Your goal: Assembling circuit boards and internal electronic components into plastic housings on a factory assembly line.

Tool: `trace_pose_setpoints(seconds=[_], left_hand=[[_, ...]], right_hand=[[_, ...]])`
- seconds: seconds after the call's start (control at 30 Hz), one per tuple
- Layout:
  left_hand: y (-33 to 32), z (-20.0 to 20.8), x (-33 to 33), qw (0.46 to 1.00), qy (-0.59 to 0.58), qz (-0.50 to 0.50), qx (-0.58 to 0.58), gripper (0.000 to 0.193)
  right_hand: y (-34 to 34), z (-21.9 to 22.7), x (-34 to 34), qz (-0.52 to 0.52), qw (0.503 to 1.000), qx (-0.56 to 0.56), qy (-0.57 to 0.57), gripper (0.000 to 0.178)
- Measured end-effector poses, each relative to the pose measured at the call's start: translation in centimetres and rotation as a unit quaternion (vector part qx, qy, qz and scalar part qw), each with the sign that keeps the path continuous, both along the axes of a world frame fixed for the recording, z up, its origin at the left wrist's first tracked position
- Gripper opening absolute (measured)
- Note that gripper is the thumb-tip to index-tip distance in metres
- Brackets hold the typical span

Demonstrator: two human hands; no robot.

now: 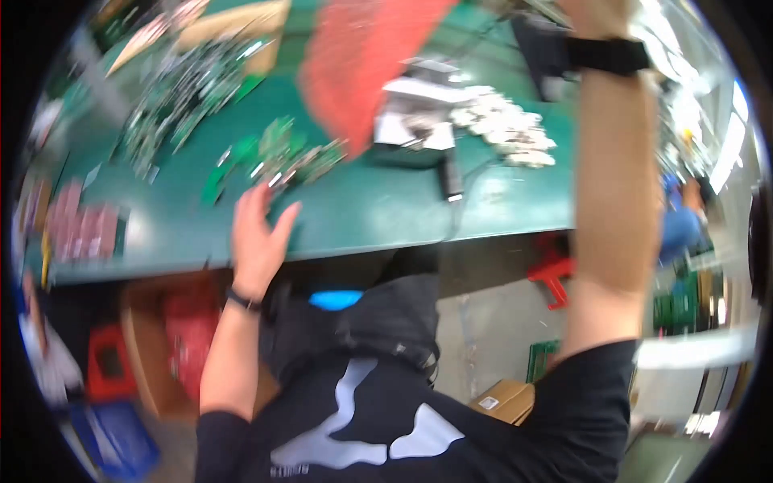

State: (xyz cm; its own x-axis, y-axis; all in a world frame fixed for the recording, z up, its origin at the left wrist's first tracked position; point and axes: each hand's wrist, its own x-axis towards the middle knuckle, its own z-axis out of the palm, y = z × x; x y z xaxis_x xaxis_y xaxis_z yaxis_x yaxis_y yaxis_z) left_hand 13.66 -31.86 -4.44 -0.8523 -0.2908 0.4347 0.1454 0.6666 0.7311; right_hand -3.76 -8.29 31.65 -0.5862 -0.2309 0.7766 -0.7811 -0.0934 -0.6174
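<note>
My left hand (259, 233) reaches over the near edge of the table, thumb and fingers apart. Its fingertips meet the near side of a small heap of green circuit boards (278, 151); whether they touch it is too blurred to tell. My right arm stretches far forward, and the top edge cuts off most of my right hand (597, 14), hiding the fingers. A translucent red plastic bag (354, 72) comes down from the top edge onto the table, smeared by motion. Right of it stand a white-and-dark box-like device (415, 121) and a pile of white parts (506, 127).
A bigger heap of green boards (189, 92) lies at the far left of the green table (362, 209). Pink blocks (84, 225) sit at its left end. Below are a cardboard box (149, 346) with red plastic inside and a red stool (555, 274). A dark cabled block (451, 175) lies mid-table.
</note>
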Motion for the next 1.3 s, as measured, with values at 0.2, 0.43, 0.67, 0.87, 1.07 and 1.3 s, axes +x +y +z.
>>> trace_pose_setpoints(seconds=[0.2, 0.43, 0.67, 0.87, 1.07, 1.3], left_hand=[[0.9, 1.1, 1.2, 0.926, 0.090, -0.175, 0.323, 0.071], [4.9, 5.4, 4.6, 0.713, -0.034, -0.539, 0.447, 0.115], [11.4, 3.3, 4.2, 0.675, -0.496, -0.530, 0.135, 0.066], [20.9, -7.3, 1.9, 0.510, -0.586, -0.581, 0.241, 0.036], [26.7, -18.2, -5.0, 0.520, -0.619, -0.580, 0.098, 0.026], [21.9, -50.3, -12.0, 0.725, -0.589, -0.342, -0.101, 0.033]], right_hand=[[-4.7, -10.0, 3.2, 0.007, 0.966, -0.006, 0.257, 0.022], [3.6, -31.6, 21.1, 0.185, 0.935, 0.218, -0.211, 0.021], [12.8, -40.3, 26.9, -0.218, 0.822, 0.071, -0.522, 0.019], [14.6, -38.4, 30.6, -0.299, 0.825, 0.176, -0.446, 0.016], [19.8, -44.7, 35.9, -0.428, 0.694, 0.189, -0.548, 0.023], [25.4, -52.0, 37.3, -0.455, 0.627, 0.156, -0.613, 0.023]])
